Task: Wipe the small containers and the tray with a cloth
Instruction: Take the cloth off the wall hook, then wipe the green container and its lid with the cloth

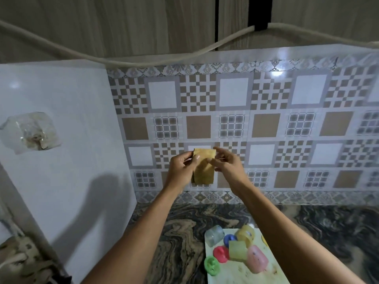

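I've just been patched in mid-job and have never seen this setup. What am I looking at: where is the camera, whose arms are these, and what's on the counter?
There is no machine here. These are a person's two bare arms, seen by one wide camera worn on the head, looking forward and down. It is the only view.

The left hand grips a folded yellow cloth, held up in front of the tiled wall. The right hand has its fingers at the cloth's right edge; whether it pinches the cloth is unclear.

Lower down, on the marbled counter, sits a pale tray. On it lie several small containers in pastel colours, with blue, red and green lids among them. Neither hand touches the tray or what lies on it.
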